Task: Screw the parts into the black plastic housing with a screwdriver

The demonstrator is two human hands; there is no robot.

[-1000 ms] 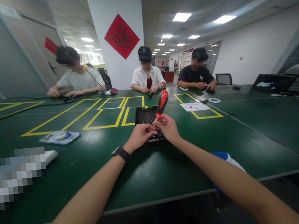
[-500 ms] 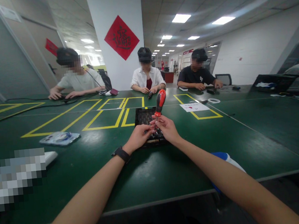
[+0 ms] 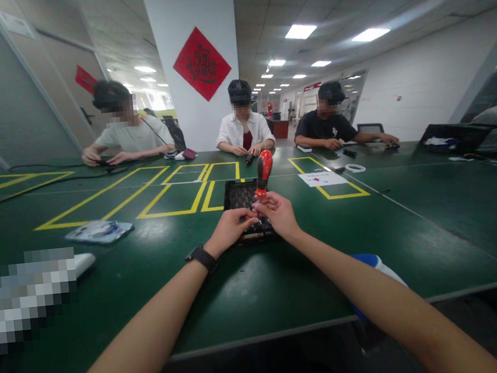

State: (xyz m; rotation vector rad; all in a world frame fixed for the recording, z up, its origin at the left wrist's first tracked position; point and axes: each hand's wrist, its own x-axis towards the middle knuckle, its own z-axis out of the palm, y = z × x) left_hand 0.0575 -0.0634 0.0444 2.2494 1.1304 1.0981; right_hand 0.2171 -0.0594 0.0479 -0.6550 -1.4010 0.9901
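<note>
A red and black screwdriver [image 3: 264, 171] stands nearly upright, its handle on top and leaning slightly right. Fingertips of my right hand [image 3: 280, 214] pinch its shaft just below the handle. Close beside the shaft, my left hand [image 3: 231, 225] has its thumb and fingers drawn together in a pinch; anything between them is too small to make out. Both hands are over a black open tray-like case [image 3: 234, 195], which has dark, patterned contents. My fingers hide the screwdriver's tip and part of the case.
On the green table [image 3: 181, 310] are yellow tape outlines, a phone-like item [image 3: 99, 231] to the left and a white sheet [image 3: 323, 178] to the right. A blue and white object [image 3: 372, 261] lies under my right forearm. Three people sit across the table.
The screwdriver handle has shifted slightly left, while my hands stay almost in place. Across the table, the person at right has stretched an arm out toward a small dark object.
</note>
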